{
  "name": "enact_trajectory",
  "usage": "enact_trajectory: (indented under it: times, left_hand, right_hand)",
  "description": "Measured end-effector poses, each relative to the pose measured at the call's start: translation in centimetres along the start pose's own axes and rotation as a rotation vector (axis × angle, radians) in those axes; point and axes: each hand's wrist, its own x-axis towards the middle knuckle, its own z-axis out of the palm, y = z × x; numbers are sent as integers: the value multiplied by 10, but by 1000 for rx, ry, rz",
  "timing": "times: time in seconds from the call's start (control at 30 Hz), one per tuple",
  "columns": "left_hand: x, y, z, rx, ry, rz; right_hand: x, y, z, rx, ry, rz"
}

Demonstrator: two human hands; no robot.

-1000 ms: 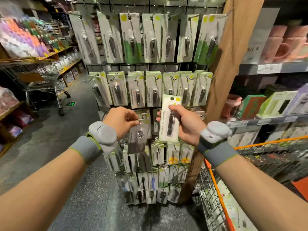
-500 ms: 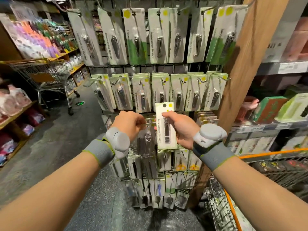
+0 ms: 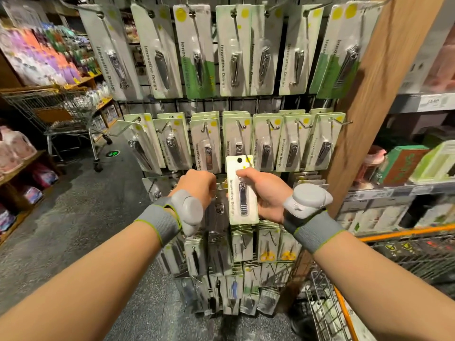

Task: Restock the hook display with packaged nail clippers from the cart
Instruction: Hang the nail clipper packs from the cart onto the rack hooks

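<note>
Both hands grip — right hand (image 3: 264,193) holds clipper pack (image 3: 242,190) upright, hang-hole up; left hand (image 3: 197,185) pinches a hook.

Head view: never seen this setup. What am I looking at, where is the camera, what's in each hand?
There is no robot here. One wide-angle camera on a person's head looks forward and down at two bare arms wearing grey wristbands with sensor pods. In front stands a hook display hung with carded nail clippers. The right hand grips one packaged nail clipper upright, its hang hole at the top, not yet on a hook. The left hand pinches something at a hook in the third row; exactly what is hidden. The orange-rimmed cart sits at lower right.
</note>
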Motion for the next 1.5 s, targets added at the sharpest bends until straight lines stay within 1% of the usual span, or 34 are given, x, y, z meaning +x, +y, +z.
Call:
enact_trajectory:
  times: [0.1, 0.2, 0.33, 0.4, 0.47, 0.5, 0.53, 0.57, 0.63, 0.67, 0.73, 0.83, 0.87, 0.97, 1.03, 1.1, 1.23, 1.4, 1.5]
  left_hand:
    - [5, 2, 0, 2, -2, -14]
    - [7, 3, 0, 5, 5, -24]
    - [2, -1, -3, -20, 7, -39]
    - [-6, -2, -11, -13, 64, -7]
    - [-14, -1, -22, -52, 171, 61]
    - [-18, 1, -28, -132, 239, 83]
    - [-23, 4, -34, -282, 286, 87]
    - [-29, 9, -40, -516, 289, 73]
    - [-40, 21, -53, -993, 210, 39]
    - [-46, 26, -61, -1126, 176, 38]
    - [-53, 32, -68, -1196, 156, 60]
    - [-61, 35, -76, -1210, 205, 89]
    - [-68, 37, -81, -1197, 220, 106]
    - [-72, 38, -88, -1161, 260, 149]
    - [-77, 41, -94, -1129, 279, 176]
    - [-80, 46, -100, -1114, 279, 193]
    - [-81, 50, -109, -1112, 271, 197]
    - [-81, 48, -122, -1014, 400, 225]
    - [-81, 45, -121, -930, 403, 213]
  right_hand:
    - [4, 0, -1, 1, -14, -6]
    - [2, 1, -3, 58, -28, 22]
    - [-8, -1, -8, 103, -99, 15]
    - [-20, -2, -11, 103, -164, 9]
    - [-31, -6, -13, 85, -224, 0]
    - [-36, -8, -14, 81, -238, -4]
    - [-41, -11, -14, 88, -247, -11]
    - [-47, -14, -13, 107, -256, -22]
    - [-55, -19, -9, 161, -262, -37]
    - [-60, -22, -7, 164, -261, -51]
    - [-66, -26, -3, 170, -280, -67]
    - [-75, -30, -4, 94, -315, -109]
    - [-85, -33, -4, 34, -304, -139]
    - [-89, -41, -8, -168, -204, -270]
    - [-93, -50, -13, -218, -127, -356]
    - [-99, -60, -18, -232, -83, -432]
    - [-107, -72, -24, -224, -69, -494]
    - [-114, -89, -56, -127, 46, -565]
    - [-114, -89, -69, -116, 126, -565]
